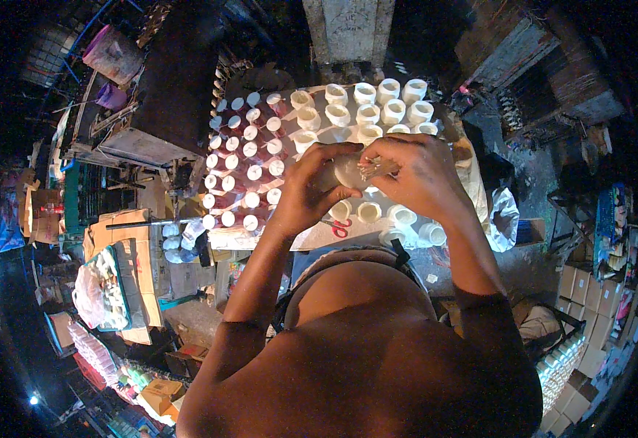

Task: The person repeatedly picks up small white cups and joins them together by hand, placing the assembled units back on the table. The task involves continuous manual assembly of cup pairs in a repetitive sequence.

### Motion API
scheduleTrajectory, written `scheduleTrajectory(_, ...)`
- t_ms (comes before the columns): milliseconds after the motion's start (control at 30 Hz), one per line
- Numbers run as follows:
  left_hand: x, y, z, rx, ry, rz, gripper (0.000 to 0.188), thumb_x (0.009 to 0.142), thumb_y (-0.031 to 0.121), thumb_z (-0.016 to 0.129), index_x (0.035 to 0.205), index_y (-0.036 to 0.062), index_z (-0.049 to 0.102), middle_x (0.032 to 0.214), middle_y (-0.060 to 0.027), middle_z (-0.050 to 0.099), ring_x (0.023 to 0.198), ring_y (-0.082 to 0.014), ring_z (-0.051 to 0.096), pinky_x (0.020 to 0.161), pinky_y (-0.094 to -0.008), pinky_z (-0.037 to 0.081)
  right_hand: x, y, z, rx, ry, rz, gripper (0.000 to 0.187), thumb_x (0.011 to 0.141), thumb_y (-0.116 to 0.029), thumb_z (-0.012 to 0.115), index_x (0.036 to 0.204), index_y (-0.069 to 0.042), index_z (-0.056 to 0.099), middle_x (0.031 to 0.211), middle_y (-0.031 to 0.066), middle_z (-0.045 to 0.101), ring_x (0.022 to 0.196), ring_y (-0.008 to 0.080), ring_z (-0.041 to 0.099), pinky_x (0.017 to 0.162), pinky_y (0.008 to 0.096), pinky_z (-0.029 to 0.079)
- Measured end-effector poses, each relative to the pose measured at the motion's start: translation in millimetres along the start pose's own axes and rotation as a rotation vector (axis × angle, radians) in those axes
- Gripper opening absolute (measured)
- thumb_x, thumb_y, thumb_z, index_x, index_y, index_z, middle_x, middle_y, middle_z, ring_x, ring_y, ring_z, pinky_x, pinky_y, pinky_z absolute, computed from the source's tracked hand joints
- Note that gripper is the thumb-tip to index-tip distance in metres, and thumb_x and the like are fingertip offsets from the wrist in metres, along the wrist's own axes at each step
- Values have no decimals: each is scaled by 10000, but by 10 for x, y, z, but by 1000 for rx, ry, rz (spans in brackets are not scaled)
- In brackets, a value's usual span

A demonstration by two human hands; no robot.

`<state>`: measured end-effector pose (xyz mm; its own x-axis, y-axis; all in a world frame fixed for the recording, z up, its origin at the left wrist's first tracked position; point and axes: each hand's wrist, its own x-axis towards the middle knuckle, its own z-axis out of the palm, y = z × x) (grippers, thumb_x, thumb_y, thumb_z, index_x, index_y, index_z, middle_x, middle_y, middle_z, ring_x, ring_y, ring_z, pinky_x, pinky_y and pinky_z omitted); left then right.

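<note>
Over the middle of the table, my left hand [311,182] curls its fingers and thumb around a pale, round, cup-like container [346,172], partly hidden by the hand. Close beside it, my right hand [421,174] is closed on a bundle of thin pale sticks [379,168], their ends pointing toward the container. Rows of white open-topped jars [365,93] stand beyond and around both hands. To the left are several rows of reddish bottles with white round tops [252,150]. Red-handled scissors [341,228] lie near the table's front edge.
Pale sheeting covers the table [311,237]. A metal cabinet-like block [144,150] stands at the left, near flattened cardboard [144,270] and a tray of white pieces [111,288]. A white plastic bag [505,219] hangs at the right; stacked cartons [589,296] are farther right.
</note>
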<state>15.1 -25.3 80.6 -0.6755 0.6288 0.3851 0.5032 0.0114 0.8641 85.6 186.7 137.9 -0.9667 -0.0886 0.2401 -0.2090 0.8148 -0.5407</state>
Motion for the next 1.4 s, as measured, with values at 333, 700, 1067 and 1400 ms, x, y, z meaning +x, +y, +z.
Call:
scheduleTrajectory(333,64,-160,7,77,-24,-56,587,733,162,916,1234,23,642,1259,-132,711,1156,-286,685,968,-386,541,154,138,37,-88,-82,-78,246,768,-176,790,1011,-146,772,933,45,715,853,283,709,759,405,568)
scheduleTrajectory(700,0,-353,128,-229,129,-99,334,880,69,791,1178,-3,660,1250,-139,675,1142,-261,667,967,-348,533,88,303,-369,108,414,109,97,925,-94,746,956,-3,763,831,68,659,776,163,623,711,308,487)
scheduleTrajectory(1067,-149,-1113,496,-1037,515,-633,268,1019,160,637,1251,35,589,1092,-77,643,949,-188,610,852,-310,511,-299,389,330,391,262,347,181,941,-206,730,980,-30,714,891,145,741,775,264,715,716,362,548)
scheduleTrajectory(1400,-205,-1177,526,-605,461,-577,364,1012,130,634,1340,13,529,1264,-109,641,1130,-224,625,973,-336,503,-279,120,723,430,234,280,199,866,-75,737,1056,-59,680,867,133,718,733,278,704,673,369,545)
